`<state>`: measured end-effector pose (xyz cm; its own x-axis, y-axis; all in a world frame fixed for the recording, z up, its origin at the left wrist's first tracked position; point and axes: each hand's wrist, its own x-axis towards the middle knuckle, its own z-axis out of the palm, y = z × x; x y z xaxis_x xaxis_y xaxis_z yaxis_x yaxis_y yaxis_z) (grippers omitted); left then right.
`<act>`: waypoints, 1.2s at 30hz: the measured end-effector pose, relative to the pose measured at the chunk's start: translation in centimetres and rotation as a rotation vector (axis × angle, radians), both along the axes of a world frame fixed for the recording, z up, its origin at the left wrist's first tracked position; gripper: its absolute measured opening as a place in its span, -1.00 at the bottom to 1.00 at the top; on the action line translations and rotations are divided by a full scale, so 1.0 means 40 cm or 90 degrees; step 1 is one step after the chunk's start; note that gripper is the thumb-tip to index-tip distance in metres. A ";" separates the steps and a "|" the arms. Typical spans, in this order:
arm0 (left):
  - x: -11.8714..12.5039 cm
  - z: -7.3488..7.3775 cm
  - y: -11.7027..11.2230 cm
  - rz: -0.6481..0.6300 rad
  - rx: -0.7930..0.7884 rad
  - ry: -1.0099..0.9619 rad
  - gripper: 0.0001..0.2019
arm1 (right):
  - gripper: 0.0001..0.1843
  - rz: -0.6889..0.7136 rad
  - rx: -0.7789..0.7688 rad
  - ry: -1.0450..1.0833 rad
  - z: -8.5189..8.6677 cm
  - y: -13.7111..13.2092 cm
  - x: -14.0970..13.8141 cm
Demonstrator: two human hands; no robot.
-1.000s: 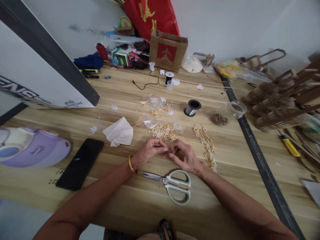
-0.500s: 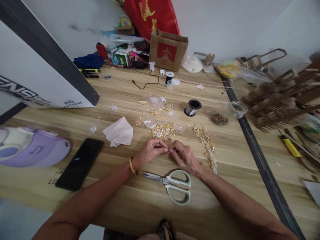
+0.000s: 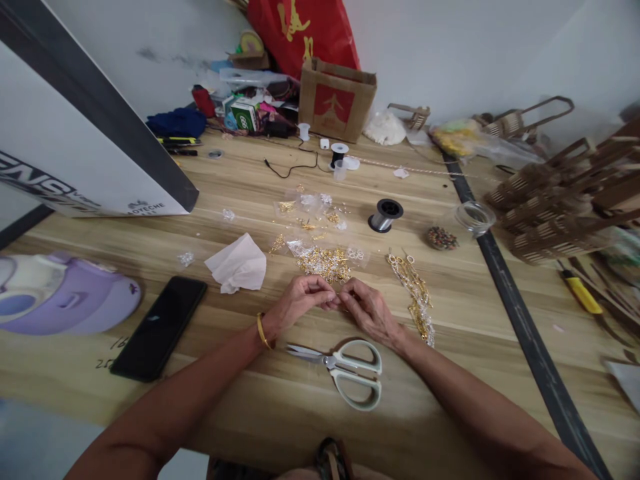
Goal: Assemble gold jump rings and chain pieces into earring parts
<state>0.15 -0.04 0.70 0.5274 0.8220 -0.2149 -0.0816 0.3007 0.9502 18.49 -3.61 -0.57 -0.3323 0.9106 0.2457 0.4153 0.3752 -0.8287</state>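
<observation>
My left hand (image 3: 305, 298) and my right hand (image 3: 367, 308) meet fingertip to fingertip over the table, thumbs and forefingers pinched. Whatever sits between the fingertips is too small to make out. Just beyond them lies a pile of gold and silver beads or jewellery findings (image 3: 326, 262), partly on clear plastic. To the right of my right hand, gold and silver chain-like strands (image 3: 414, 290) are laid out lengthwise. Scissors with pale handles (image 3: 345, 373) rest on the wood below my hands, blades pointing left.
Left of my hands are a folded tissue (image 3: 239, 265), a black phone (image 3: 159, 329) and a purple-and-white bottle (image 3: 75, 293). A wire spool (image 3: 386, 215) stands behind the pile. Farther right are a clear jar (image 3: 474, 219), a bag of dark beads (image 3: 441, 238) and brown woven baskets (image 3: 545, 193).
My right fingertips have drawn slightly away from the left ones, leaving a small gap. Both hands stay in nearly the same place, and the things on the table have not moved.
</observation>
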 end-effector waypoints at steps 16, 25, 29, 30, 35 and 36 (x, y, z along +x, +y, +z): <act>-0.001 0.009 0.008 0.060 0.037 0.061 -0.85 | -0.89 0.011 0.096 -0.018 -0.015 0.012 -0.005; -0.005 0.004 0.016 0.082 0.029 0.051 -0.84 | -0.87 -0.083 0.064 0.027 -0.031 0.005 0.010; -0.004 -0.003 0.017 0.076 0.027 0.050 -0.84 | -0.82 -0.118 0.019 0.089 -0.033 0.000 0.015; -0.004 -0.004 0.018 0.076 0.024 0.048 -0.84 | -0.81 -0.121 0.013 0.100 -0.032 0.001 0.016; -0.005 -0.003 0.018 0.068 0.002 0.048 -0.80 | -0.77 -0.137 -0.011 0.170 -0.022 0.007 0.013; -0.005 -0.003 0.019 0.064 0.004 0.054 -0.80 | -0.77 -0.138 -0.017 0.186 -0.020 0.009 0.012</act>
